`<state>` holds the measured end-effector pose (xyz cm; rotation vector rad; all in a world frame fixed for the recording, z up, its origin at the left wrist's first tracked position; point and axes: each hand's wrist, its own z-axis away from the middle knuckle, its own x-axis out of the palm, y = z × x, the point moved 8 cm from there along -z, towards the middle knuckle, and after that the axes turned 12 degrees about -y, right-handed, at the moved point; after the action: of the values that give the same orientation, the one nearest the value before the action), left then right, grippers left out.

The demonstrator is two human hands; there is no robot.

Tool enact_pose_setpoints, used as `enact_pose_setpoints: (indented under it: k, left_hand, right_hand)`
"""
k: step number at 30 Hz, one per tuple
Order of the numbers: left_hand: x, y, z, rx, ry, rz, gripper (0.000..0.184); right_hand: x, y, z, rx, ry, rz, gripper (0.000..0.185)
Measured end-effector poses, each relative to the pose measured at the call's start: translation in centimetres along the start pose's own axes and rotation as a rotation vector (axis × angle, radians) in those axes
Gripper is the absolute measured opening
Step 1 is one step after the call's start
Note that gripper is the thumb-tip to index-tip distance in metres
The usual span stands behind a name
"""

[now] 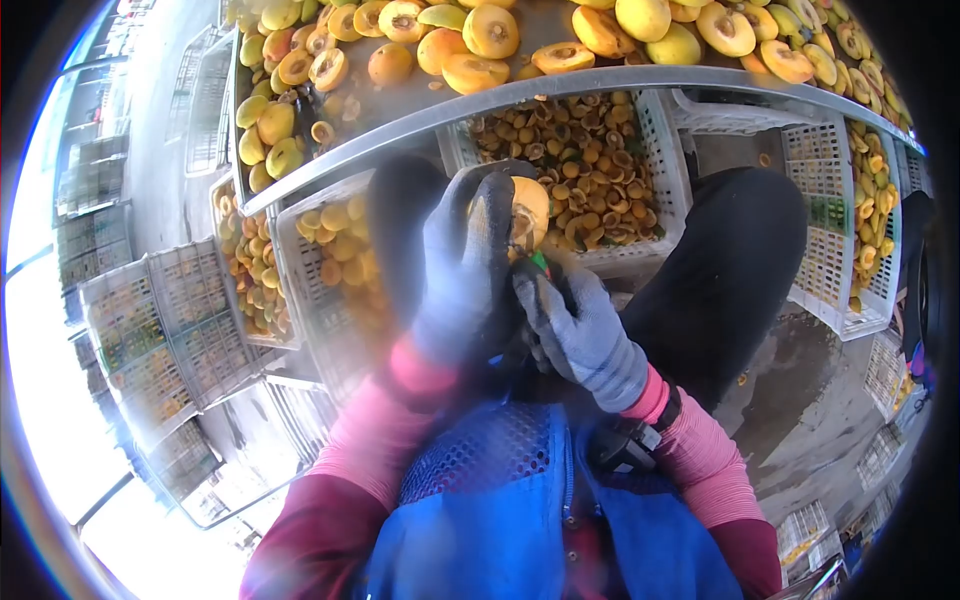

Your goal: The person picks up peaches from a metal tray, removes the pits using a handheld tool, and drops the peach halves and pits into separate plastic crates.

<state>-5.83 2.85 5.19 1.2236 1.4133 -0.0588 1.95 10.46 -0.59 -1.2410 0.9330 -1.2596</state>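
Observation:
Both hands wear grey-blue gloves with dark palms and meet in front of my chest. My left hand (468,245) is closed around a halved yellow peach (529,212), its cut face turned toward my right side. Just below the fruit, my right hand (580,318) grips a small tool (540,262) with a green part showing. The tool's tip is at the lower edge of the peach half; most of its body is hidden by the fingers. Beyond the hands, a crate (672,165) holds many brown, hollow-looking peach pieces.
A metal table (400,118) ahead carries whole and halved peaches (491,32). On the left, a crate (290,250) contains yellow halves, near stacked crates (150,330). At the right stands a white crate (815,230) with more fruit beside it. My knees flank the middle crate.

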Motion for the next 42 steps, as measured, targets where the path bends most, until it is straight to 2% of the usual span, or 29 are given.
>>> enact_pose_setpoints:
  k: [4, 5, 7, 9, 11, 12, 14, 15, 16, 18, 20, 21, 22, 23, 24, 25, 26, 27, 28, 30, 32, 33, 35, 37, 38, 40, 41, 42]
  left_hand:
    - [-0.5, 0.7, -1.1, 0.084, -0.087, 0.096, 0.053]
    - [-0.7, 1.3, -1.2, 0.154, -0.06, 0.039, 0.051]
    - [-0.5, 1.3, -1.0, 0.155, -0.042, 0.056, 0.046]
    - [0.4, 0.0, -0.3, -0.007, -0.054, 0.24, 0.041]
    - [2.0, -1.9, 0.9, -0.306, -0.084, 0.556, 0.035]
    - [2.3, -2.4, 0.7, -0.329, -0.067, 0.651, 0.034]
    - [3.2, -3.5, 1.2, -0.512, -0.014, 0.92, 0.035]
    - [3.7, -3.7, 1.6, -0.669, 0.028, 1.089, 0.037]
    - [4.5, -3.8, 2.4, -0.829, 0.072, 1.255, 0.04]
    - [4.3, -4.6, 3.4, -0.781, 0.133, 1.07, 0.038]
    - [4.6, -6.0, 5.6, -0.868, 0.273, 1.093, 0.033]
    - [4.7, -6.8, 7.2, -0.98, 0.383, 1.204, 0.03]
    - [5.1, -7.9, 8.6, -1.084, 0.481, 1.318, 0.028]
    - [2.4, -10.2, 8.8, -0.854, 0.232, 0.735, 0.027]
    - [-1.2, -9.6, 6.9, -0.678, 0.147, 0.425, 0.026]
    - [-4.8, -8.6, 5.4, -0.517, 0.108, 0.021, 0.024]
    - [-8.1, -7.3, 4.3, -0.378, 0.149, -0.342, 0.023]
    - [-10.4, -9.3, 4.0, -0.757, 0.228, 0.136, 0.023]
    - [-12.5, -11.0, 3.6, -0.771, -0.007, -0.294, 0.025]
    - [-14.2, -15.3, 4.9, -0.823, -0.435, -0.876, 0.033]
    - [-14.5, -14.2, 0.2, -0.882, -0.218, -0.579, 0.04]
    - [-13.6, -13.9, -2.4, -0.87, -0.192, -0.482, 0.043]
    - [-10.3, -14.4, -7.4, -0.694, -0.269, -0.525, 0.048]
    - [-6.4, -17.5, -10.0, -0.624, -0.367, -0.65, 0.053]
    - [-4.6, -21.1, -10.6, -0.482, -0.295, -0.738, 0.057]
    - [-4.8, -20.9, -12.0, -0.532, -0.348, -0.683, 0.054]
    - [-5.1, -20.0, -11.8, -0.537, -0.359, -0.588, 0.051]
    - [-5.3, -19.1, -10.8, -0.671, -0.32, -0.102, 0.049]
  right_hand:
    - [1.3, -0.7, 0.7, 0.504, -0.19, -0.863, 0.022]
    - [1.8, -0.7, 0.9, 0.513, -0.225, -0.891, 0.033]
    - [3.4, -0.3, 1.2, 0.474, -0.374, -1.252, 0.04]
    - [4.6, -0.6, 1.1, 0.462, -0.475, -1.622, 0.045]
    - [5.2, -0.9, 1.0, 0.403, -0.587, -1.89, 0.045]
    - [5.2, -1.2, 0.8, 0.366, -0.645, -2.019, 0.045]
    - [5.3, -1.5, 0.6, 0.311, -0.682, -2.079, 0.045]
    - [5.3, -1.6, 0.4, 0.284, -0.703, -2.108, 0.044]
    - [5.3, -1.3, 0.3, 0.269, -0.709, -2.11, 0.044]
    - [5.4, -0.9, 0.1, 0.233, -0.723, -2.117, 0.042]
    - [2.9, -2.9, -0.6, -0.009, -0.73, -2.08, 0.039]
    - [1.9, -1.9, -0.8, -0.064, -0.702, -2.029, 0.036]
    - [1.3, -0.9, -1.2, -0.007, -0.567, -1.996, 0.038]
    - [1.7, 1.4, -1.3, 0.14, -0.497, -2.025, 0.04]
    - [2.6, 4.6, -1.0, 0.301, -0.427, -2.05, 0.041]
    - [3.8, 6.5, -0.2, 0.457, -0.43, -2.276, 0.044]
    - [4.0, 6.9, -0.1, 0.5, -0.42, -2.195, 0.043]
    - [4.1, 7.1, -0.1, 0.539, -0.416, -2.111, 0.043]
    - [4.2, 7.4, -0.1, 0.579, -0.404, -2.032, 0.042]
    - [3.2, 7.8, -0.9, 0.598, -0.301, -1.848, 0.042]
    - [2.0, 9.2, -1.3, 0.619, -0.181, -1.607, 0.042]
    - [2.4, 10.4, -1.3, 0.597, -0.178, -1.723, 0.042]
    - [2.2, 11.0, -1.3, 0.646, -0.032, -1.592, 0.041]
    - [1.3, 11.0, -1.5, 0.645, 0.056, -1.434, 0.041]
    - [0.7, 10.8, -1.7, 0.622, 0.073, -1.347, 0.04]
    - [-0.8, 10.1, -2.1, 0.592, 0.143, -1.232, 0.041]
    - [-1.4, 9.7, -2.2, 0.588, 0.195, -1.206, 0.041]
    - [-1.8, 9.3, -2.2, 0.586, 0.249, -1.183, 0.042]
